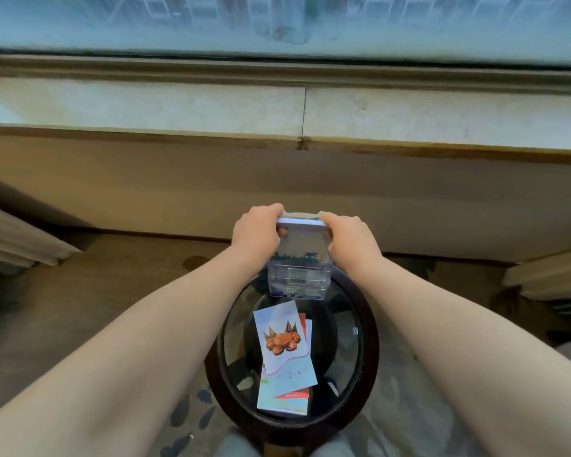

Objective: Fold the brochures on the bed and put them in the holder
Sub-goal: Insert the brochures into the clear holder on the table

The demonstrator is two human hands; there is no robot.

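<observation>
Over the glass table (371, 341), left hand (257, 229) and right hand (350, 239) pinch the top corners of the folded brochures (299, 240), seemingly part-seated in the clear holder (299, 283); uneven pushing could tip the holder or buckle the paper.

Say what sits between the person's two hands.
Head view: the brochure stack, gripped at its top corners by the left hand and right hand, its lower part in the clear holder.
</observation>
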